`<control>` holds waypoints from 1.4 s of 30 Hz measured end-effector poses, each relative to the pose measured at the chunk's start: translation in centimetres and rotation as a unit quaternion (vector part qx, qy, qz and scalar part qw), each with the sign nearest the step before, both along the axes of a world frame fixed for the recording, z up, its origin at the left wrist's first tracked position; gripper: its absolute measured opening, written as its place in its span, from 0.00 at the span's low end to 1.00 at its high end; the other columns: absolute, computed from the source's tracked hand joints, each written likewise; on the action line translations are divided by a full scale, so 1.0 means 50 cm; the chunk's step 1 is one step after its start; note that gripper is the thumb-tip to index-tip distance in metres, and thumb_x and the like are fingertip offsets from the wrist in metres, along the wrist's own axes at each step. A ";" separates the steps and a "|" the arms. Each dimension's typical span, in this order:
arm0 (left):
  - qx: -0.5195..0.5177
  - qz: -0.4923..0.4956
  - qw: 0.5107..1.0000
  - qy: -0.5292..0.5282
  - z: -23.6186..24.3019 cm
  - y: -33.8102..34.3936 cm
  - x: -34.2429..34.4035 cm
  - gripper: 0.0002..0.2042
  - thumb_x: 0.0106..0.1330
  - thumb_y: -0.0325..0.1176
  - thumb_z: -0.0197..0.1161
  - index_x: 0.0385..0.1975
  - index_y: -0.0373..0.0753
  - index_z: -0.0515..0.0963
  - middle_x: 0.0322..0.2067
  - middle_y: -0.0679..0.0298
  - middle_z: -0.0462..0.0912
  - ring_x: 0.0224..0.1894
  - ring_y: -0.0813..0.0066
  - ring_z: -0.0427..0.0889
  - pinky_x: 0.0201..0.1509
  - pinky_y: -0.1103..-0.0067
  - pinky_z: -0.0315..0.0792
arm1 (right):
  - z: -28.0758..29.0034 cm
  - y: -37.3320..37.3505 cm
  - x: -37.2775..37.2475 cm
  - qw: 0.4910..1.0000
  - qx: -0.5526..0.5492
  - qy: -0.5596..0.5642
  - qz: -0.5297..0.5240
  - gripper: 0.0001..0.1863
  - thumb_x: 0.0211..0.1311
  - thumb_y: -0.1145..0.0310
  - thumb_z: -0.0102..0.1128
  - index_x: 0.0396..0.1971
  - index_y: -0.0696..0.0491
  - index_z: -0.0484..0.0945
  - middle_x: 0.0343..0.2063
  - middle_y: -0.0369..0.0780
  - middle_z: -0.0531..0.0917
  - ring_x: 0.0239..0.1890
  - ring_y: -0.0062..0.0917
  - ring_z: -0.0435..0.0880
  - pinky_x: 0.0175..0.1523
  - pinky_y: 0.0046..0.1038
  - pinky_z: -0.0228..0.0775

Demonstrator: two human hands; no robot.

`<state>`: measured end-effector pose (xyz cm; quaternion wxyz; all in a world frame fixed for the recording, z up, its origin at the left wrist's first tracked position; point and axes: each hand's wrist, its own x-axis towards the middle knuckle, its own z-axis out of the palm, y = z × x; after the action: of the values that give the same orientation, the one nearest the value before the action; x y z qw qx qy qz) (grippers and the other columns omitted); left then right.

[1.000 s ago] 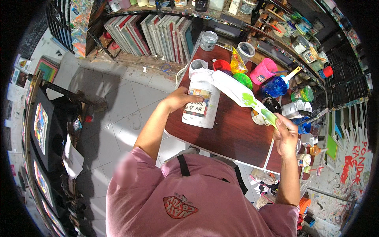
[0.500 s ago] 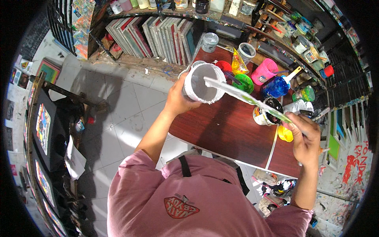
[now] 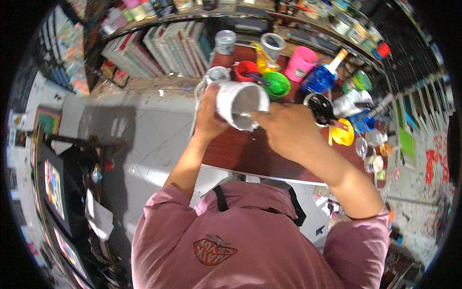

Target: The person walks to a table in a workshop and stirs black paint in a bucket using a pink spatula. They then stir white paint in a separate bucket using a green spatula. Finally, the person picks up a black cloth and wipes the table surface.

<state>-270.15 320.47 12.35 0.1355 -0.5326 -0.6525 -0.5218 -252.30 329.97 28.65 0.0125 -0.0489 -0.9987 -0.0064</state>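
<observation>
My left hand (image 3: 209, 119) is closed round the side of a white paint tub (image 3: 230, 102), which is tilted so that its mouth faces right. The tub's inside is greyish white, and its rim is smeared with white paint. At the mouth of the tub is my right hand (image 3: 288, 126), its fingers closed and pointing in. It grips a paint-coated stick, of which only a pale bit near the fingertips shows; the rest is hidden by the hand and the tub. Just behind the tub stand a grey paint pot (image 3: 217, 73), a red pot (image 3: 246, 70) and a green pot (image 3: 276, 85).
On the dark red table (image 3: 231, 156) stand a pink cup (image 3: 301, 63), a blue pot with a brush (image 3: 319, 79), a black paint pot (image 3: 317, 109) and a yellow lid-like dish (image 3: 342, 132). Framed screens (image 3: 175, 48) lean under the back shelf. A rack with prints (image 3: 54, 188) is at left.
My right hand has moved left and in to the tub's mouth, taking the long stick with it. The tub has tipped further to the right, and the view has shifted slightly.
</observation>
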 end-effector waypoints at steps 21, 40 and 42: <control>-0.170 -0.106 0.899 -0.389 -0.163 0.132 0.334 0.35 0.35 0.32 0.75 0.47 0.34 0.65 0.42 0.61 0.75 0.44 0.73 0.74 0.48 0.77 0.69 | -0.172 0.146 0.548 0.757 -0.291 0.378 -0.445 0.06 0.44 0.79 0.64 0.25 0.60 0.78 0.26 0.39 0.77 0.26 0.20 0.75 0.30 0.18 0.66; -0.029 0.142 0.912 -0.385 -0.176 0.318 0.351 0.34 0.36 0.31 0.75 0.47 0.32 0.66 0.42 0.59 0.75 0.44 0.73 0.74 0.49 0.78 0.68 | -0.288 0.349 0.815 0.729 -0.394 0.311 -0.465 0.09 0.51 0.77 0.59 0.34 0.59 0.75 0.27 0.36 0.76 0.29 0.17 0.74 0.37 0.19 0.66; -0.054 0.160 0.907 -0.387 -0.161 0.342 0.359 0.37 0.35 0.36 0.76 0.48 0.32 0.66 0.43 0.59 0.75 0.45 0.73 0.73 0.50 0.77 0.66 | -0.279 0.355 0.804 0.739 -0.394 0.300 -0.457 0.11 0.50 0.76 0.60 0.36 0.59 0.75 0.27 0.37 0.77 0.29 0.18 0.74 0.36 0.20 0.67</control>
<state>-252.20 337.55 4.29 -0.0745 -0.1842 -0.7571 -0.6223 -212.12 347.70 14.69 0.2866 -0.4993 -0.7143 0.3978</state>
